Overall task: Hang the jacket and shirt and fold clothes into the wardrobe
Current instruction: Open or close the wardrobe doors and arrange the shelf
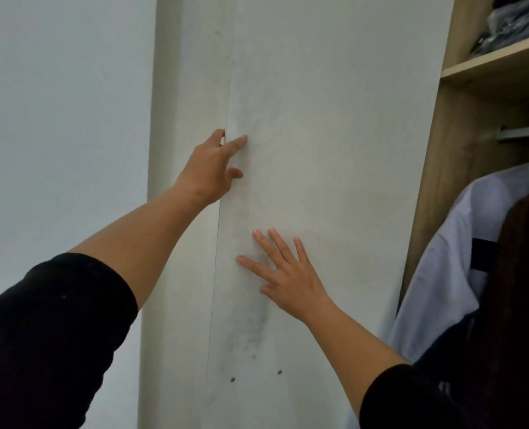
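Observation:
A white wardrobe door (334,150) fills the middle of the view. My left hand (213,165) is at the door's left edge, where some fingers slip into the seam while the index finger and thumb lie on the door's face. Lower down, my right hand (288,274) presses flat on the door with its fingers spread. To the right the wardrobe stands open. Inside it a white shirt (442,258) hangs beside a dark jacket (526,274), which is partly cut off by the frame.
A wooden shelf (498,61) at the upper right carries dark folded clothes in clear bags (519,29). Under it runs a hanging rail (523,131). A bare pale wall (62,119) is on the left, next to the wardrobe's white side panel (185,119).

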### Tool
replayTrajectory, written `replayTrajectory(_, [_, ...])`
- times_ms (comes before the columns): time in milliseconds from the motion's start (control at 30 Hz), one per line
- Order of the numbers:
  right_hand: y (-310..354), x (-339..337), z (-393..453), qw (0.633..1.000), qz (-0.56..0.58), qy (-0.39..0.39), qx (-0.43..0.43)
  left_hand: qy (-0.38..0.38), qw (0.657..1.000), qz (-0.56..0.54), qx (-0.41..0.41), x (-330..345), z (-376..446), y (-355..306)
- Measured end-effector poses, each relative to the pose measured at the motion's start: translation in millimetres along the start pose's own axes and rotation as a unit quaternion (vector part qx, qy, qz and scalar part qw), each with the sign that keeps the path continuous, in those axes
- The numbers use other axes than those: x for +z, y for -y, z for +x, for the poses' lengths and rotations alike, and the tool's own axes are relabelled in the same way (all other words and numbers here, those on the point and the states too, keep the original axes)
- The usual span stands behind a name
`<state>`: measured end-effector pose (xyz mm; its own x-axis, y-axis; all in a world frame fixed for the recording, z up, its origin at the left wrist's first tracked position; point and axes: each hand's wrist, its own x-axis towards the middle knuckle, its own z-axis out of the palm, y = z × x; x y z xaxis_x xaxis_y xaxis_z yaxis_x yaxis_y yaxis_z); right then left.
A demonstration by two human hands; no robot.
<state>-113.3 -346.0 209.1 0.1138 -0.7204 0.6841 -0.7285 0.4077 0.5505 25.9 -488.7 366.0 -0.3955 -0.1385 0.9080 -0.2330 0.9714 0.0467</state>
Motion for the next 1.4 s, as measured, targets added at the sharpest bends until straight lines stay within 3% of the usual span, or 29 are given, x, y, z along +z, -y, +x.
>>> replayTrajectory(200, [14.7,-62.9,-26.6,1.0,0.028,-0.003,0.007,-0.037,0.995,-0.058,0.079,-36.0,-25.1,-32.9])
replayTrajectory(333, [26.0,-104.7,-52.8,0.997,0.04,0.007,0.06,-0.022,0.983,-0.104,0.15,-66.3,-42.3,-59.7])
replayTrajectory(700, [-5.3,-234.6,-158.4,0.986,-0.116,0.087,0.081,-0.058,0.941,-0.19,0.273,-96.3,-60.9,-179.3])
replayTrajectory(967, [-41.8,-291.3,-214.9,0.966,-0.18,0.155,0.098,-0.058,0.936,-0.203,0.282,-77.3,-52.7,-264.1])
replayTrajectory(1400, [-99.6,-326.2,-290.8,0.937,-0.262,0.17,0.157,0.003,0.941,-0.228,0.249,-32.3,-51.1,-406.1])
